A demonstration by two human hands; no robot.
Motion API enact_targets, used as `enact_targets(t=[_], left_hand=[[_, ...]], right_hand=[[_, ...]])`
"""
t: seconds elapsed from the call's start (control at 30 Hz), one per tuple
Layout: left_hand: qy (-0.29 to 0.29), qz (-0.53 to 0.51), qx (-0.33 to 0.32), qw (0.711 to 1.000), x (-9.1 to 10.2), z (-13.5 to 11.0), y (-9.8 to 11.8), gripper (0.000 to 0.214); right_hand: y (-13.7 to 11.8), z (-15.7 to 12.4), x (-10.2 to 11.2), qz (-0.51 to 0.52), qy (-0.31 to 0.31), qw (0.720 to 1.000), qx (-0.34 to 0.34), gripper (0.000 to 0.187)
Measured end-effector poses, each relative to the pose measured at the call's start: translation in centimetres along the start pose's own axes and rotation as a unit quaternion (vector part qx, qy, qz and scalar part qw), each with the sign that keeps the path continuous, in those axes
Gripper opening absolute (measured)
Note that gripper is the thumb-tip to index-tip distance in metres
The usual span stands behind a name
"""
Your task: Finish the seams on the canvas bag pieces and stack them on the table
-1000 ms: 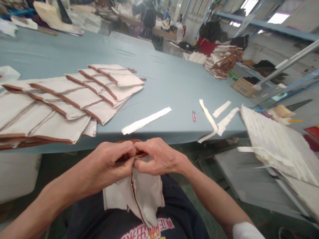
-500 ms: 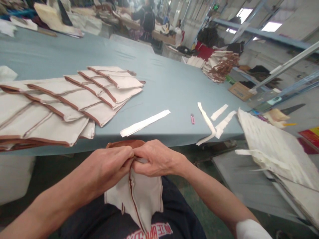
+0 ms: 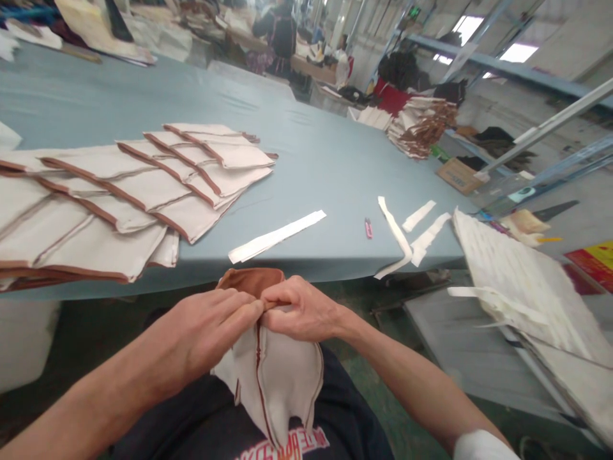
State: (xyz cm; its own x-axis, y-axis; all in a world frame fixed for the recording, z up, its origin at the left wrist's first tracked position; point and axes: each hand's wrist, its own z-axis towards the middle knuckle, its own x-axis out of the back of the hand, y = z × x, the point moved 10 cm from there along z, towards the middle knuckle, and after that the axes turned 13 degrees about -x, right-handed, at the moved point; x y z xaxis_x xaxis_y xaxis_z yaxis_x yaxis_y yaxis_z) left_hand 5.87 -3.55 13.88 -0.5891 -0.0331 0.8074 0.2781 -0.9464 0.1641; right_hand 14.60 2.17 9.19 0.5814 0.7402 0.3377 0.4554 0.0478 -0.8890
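A cream fabric piece [image 3: 292, 358] with a brown seam and a brown inner lining hangs over my lap, just in front of the table edge. My left hand [image 3: 223, 319] pinches its upper rim at the seam. Close beside it, nearly touching, my right hand [image 3: 301, 310] grips the same rim between thumb and bent forefinger. The rim opens a little behind my hands, where the brown lining shows. My fingers hide the exact spot they hold. Several similar cream pieces with brown edging [image 3: 129, 191] lie overlapped on the table to the left.
On the blue-green table [image 3: 306, 179] lie white strips [image 3: 278, 236], pink thread snips [image 3: 368, 228] and more pale strips [image 3: 395, 230]. A pale padded board [image 3: 517, 300] stands at the right. Stacked cream and brown pieces [image 3: 421, 124] sit at the far end. A person [image 3: 282, 35] is in the background.
Both hands have shifted slightly right with the fabric piece. Its rim has opened wider, showing more brown lining, and the hanging part has rounded out. The view has moved a little.
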Motion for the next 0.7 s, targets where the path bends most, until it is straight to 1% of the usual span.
enact_targets(t=[0.07,0.13,0.23,0.3,0.4,0.47,0.53,0.6,0.7], left_hand=[[0.012,0.005,-0.021,1.000,-0.1,-0.5,0.2,0.035],[0.023,0.006,-0.020,1.000,-0.2,-1.3,0.0,0.035],[0.056,-0.019,-0.004,0.998,-0.2,-2.6,-0.1,0.041],[0.072,-0.034,0.011,0.997,-0.3,-3.5,-0.1,0.045],[0.093,-0.030,0.029,0.995,-0.5,-4.4,0.3,0.048],[0.120,-0.024,0.041,0.992,-0.6,-4.6,0.7,0.050],[0.157,-0.015,0.063,0.986,-0.5,-4.5,1.0,0.056],[0.194,-0.005,0.089,0.977,-0.6,-4.1,1.1,0.064],[0.234,-0.015,0.131,0.963,-1.1,-3.4,0.7,0.070]], right_hand=[[0.7,0.3,-0.8,0.058,-0.030,0.998,-0.014,0.022],[1.2,0.5,-1.5,0.097,-0.051,0.994,-0.023,0.029],[1.8,0.4,-2.1,0.162,-0.071,0.983,-0.040,0.043],[2.1,0.1,-2.4,0.190,-0.085,0.977,-0.051,0.047],[1.5,-0.4,-2.5,0.207,-0.092,0.974,-0.031,0.055],[1.0,-0.4,-2.3,0.220,-0.084,0.972,-0.011,0.065],[0.8,-0.3,-2.2,0.243,-0.067,0.968,-0.007,0.070],[0.8,-0.2,-2.1,0.271,-0.044,0.962,-0.011,0.069],[0.6,-0.2,-1.6,0.302,0.001,0.953,-0.011,0.060]])
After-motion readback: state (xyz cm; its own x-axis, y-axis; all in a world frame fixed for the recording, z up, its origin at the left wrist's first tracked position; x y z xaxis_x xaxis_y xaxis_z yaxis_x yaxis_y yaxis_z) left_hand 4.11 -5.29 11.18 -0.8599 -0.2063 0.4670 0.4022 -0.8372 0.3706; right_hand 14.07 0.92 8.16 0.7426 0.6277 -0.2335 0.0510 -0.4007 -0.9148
